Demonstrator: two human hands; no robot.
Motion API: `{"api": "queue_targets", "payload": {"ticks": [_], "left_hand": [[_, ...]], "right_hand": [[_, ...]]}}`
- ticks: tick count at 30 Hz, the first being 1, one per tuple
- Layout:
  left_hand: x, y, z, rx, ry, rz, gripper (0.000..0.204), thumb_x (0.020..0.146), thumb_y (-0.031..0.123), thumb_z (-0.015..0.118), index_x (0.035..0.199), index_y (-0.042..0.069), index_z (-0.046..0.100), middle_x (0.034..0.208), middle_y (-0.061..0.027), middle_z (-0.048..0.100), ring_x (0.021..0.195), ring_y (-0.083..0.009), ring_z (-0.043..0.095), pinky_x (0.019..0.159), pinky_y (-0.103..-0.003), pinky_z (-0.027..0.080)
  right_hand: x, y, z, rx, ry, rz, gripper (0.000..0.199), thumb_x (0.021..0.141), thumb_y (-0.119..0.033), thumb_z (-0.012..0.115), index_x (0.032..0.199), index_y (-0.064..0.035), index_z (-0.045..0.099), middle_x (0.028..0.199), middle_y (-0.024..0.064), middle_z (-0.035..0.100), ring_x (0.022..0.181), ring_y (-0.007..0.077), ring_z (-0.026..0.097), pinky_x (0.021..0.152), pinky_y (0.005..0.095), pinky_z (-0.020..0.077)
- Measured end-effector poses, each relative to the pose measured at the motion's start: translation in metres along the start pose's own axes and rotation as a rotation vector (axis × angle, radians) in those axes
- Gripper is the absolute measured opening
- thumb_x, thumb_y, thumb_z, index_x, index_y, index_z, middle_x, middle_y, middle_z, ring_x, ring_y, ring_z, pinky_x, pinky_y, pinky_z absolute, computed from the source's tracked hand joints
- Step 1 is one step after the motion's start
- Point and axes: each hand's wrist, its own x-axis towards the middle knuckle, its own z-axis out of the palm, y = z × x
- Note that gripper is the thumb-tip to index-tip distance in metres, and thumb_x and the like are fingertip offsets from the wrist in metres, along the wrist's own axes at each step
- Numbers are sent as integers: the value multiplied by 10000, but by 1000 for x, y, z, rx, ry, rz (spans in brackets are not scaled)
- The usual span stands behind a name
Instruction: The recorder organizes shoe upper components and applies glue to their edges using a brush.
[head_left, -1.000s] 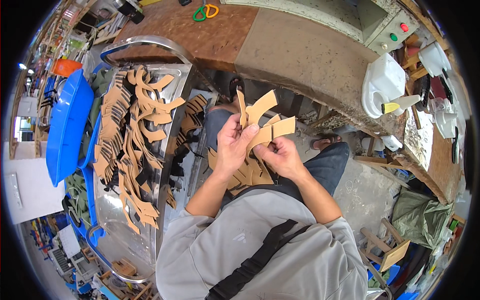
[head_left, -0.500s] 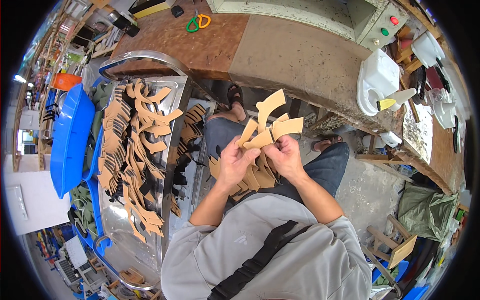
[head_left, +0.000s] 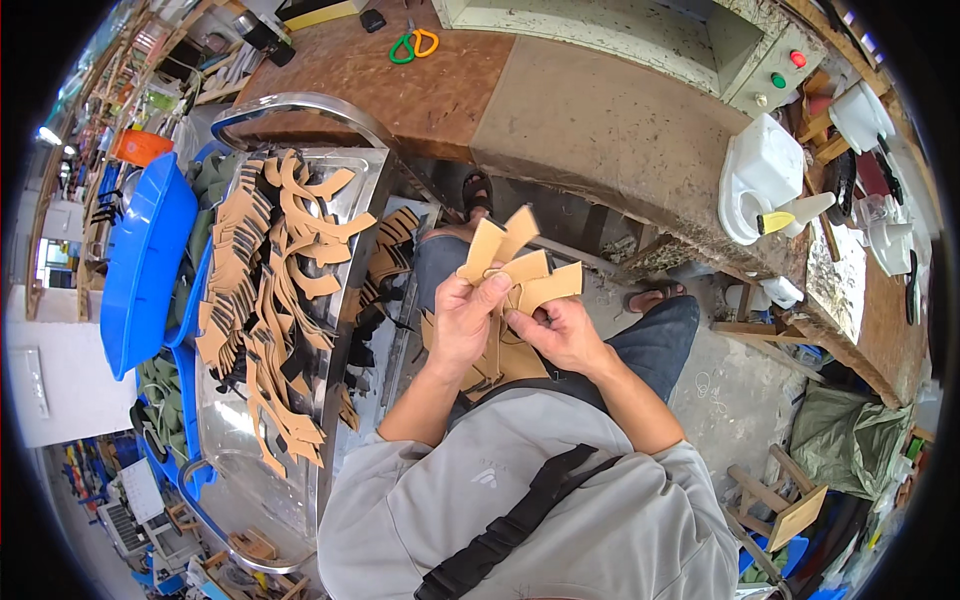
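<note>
Tan leather cut pieces (head_left: 515, 265) are fanned out dead centre of the view, just above the person's lap, pinched in both hands. Left hand (head_left: 462, 322) is closed around the lower ends of the fan, thumb up against the front piece, while the right hand (head_left: 560, 335) has its fingers curled shut on the piece sticking out toward 3 o'clock. More tan pieces (head_left: 495, 360) sit stacked on the lap right under the hands. Out at 9 o'clock there's a metal trolley tray (head_left: 365, 200) heaped with the same curved shapes (head_left: 270, 290), a blue plastic tub (head_left: 145, 265) beyond it. Brown workbench (head_left: 600, 110) runs across 12 o'clock, white jug (head_left: 760, 175) around 2.
</note>
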Motion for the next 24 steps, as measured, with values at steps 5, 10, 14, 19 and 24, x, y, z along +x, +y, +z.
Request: {"api": "queue_targets", "payload": {"ticks": [5,10,14,19,24], "left_hand": [[-1,13,24,35,156,172,244,917,129,516,1108,-21,508,982,-40,580,907,-88,545,826,-222,422],[-6,-6,-6,165,41,117,274,943,211,475,1078,-24,521,1037,-50,547,871,-87,515,778,-206,403],[-6,2,21,157,87,151,270,944,221,474,1045,-23,529,955,-32,566,843,-83,509,764,-218,406],[-8,-12,11,314,88,125,267,952,239,456,1009,-13,525,882,-28,556,812,-81,492,733,-222,406],[-10,-8,18,332,148,176,218,943,219,478,959,4,510,815,-6,514,752,-64,460,681,-205,399]], "right_hand": [[0,4,-8,52,-28,92,268,834,-179,639,662,-1,535,489,-6,423,438,80,367,409,273,311],[8,-19,-13,370,-118,420,208,868,-106,596,1047,-1,584,682,-83,523,576,8,430,496,206,370],[8,-20,2,292,65,178,202,820,-46,609,1012,12,585,822,24,649,755,102,593,639,278,483],[5,-21,-2,-201,19,-54,224,794,-89,626,995,-10,568,771,111,627,680,182,601,615,299,475],[-1,-44,-19,-166,-238,143,213,820,-187,617,948,-18,590,771,146,598,666,297,580,603,365,454]]}}
